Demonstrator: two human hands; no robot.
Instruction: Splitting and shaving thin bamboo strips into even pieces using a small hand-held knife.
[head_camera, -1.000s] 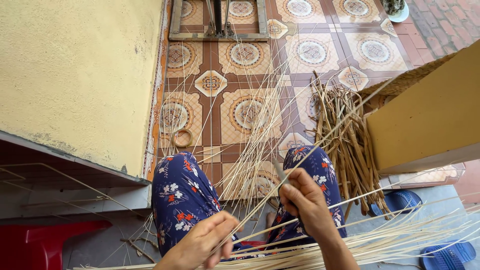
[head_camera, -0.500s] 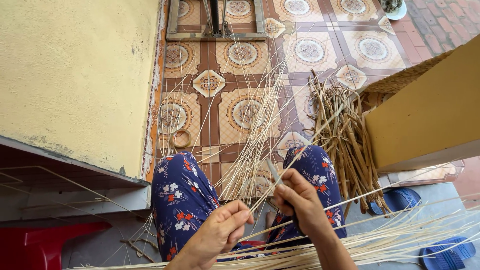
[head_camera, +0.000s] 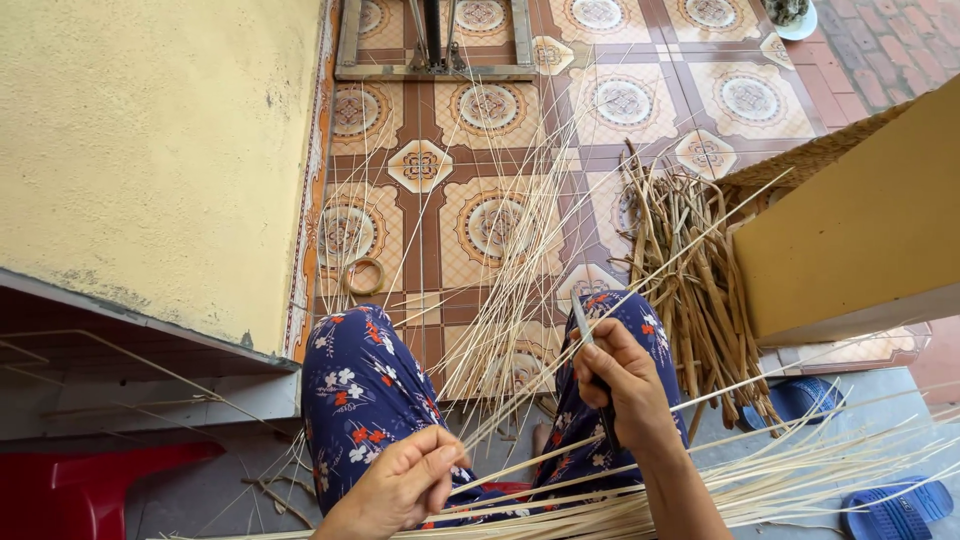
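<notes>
Patterned floor tiles (head_camera: 490, 215) in orange, cream and brown spread out ahead of me, with a yellow wall (head_camera: 150, 150) along my left side. My right hand (head_camera: 620, 385) is closed around a thin knife (head_camera: 583, 325), whose grey blade sticks up just above my fingers and meets one long pale strip (head_camera: 690, 240) that runs up and away to the right. My left hand (head_camera: 400, 485) is lower and nearer to me, thumb and fingers pinched together on another thin strip (head_camera: 520, 462) that leads across towards my right wrist. Between the two hands, and fanning up away from them over the tiles, stands a spray of fine split strips (head_camera: 500, 290). Both hands hover over my knees, which are covered in blue trousers with red and white flowers (head_camera: 365, 390). Below and to the right of my right hand lies a thick sheaf of pale strips (head_camera: 800, 480), stretched out sideways. Just right of that hand, a heap of coarser brown offcuts (head_camera: 690, 270) sits on the tiles, against a yellow board (head_camera: 850, 240). Further right and below are two blue sandals (head_camera: 890, 510). Up and left of my left hand, a small ring of coiled strip (head_camera: 363, 276) lies on the tiles near the wall. Far left, low down, is something red and plastic (head_camera: 70, 495).
</notes>
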